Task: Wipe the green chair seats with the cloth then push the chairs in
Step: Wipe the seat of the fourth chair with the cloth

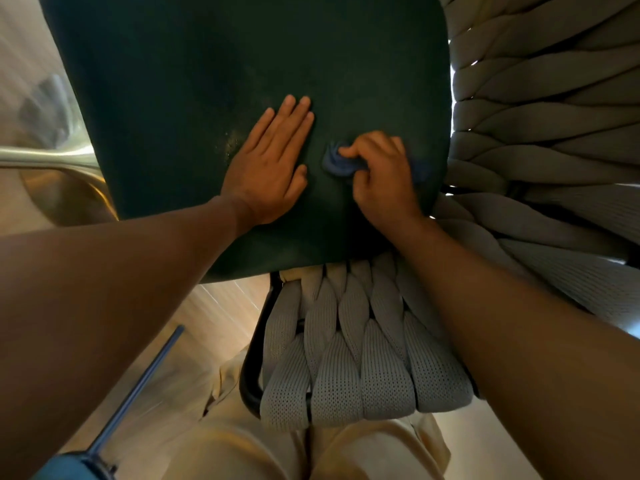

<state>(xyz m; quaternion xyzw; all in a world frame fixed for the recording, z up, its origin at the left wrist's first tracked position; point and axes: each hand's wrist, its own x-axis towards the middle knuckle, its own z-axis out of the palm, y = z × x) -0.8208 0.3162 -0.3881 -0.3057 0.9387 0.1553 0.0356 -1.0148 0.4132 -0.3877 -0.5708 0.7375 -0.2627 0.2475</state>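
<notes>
Right hand (pixel 382 174): fingers curled tight around a bunched blue cloth (pixel 337 164), which sits pressed onto the green seat (pixel 242 64) near its right side. A bit of cloth also pokes out on the far side of the fist. Left hand (pixel 268 164): fingers straight, close together, palm flat on the seat just left of the cloth — gripping nothing, looks like bracing. The two hands are near each other but not touching.

Seat is dark green, upholstered; pale specks or dust show left of the left hand, so that patch looks not yet wiped. Grey woven straps (pixel 346 358) of the chair back wrap the near edge and the right side of the seat, on a black frame (pixel 252 358). The person stands behind the backrest, reaching over it. Wooden floor (pixel 221 306) below, a brass-coloured table base (pixel 52 161) at left, and a blue-handled tool (pixel 138 386) low left — can't tell what it is.

Progress, as a judgement: wiping of this seat is under way, not finished. Can't tell whether other chairs are done; none in view. Chair sits clear of the table base, so pushing in looks still to do.
</notes>
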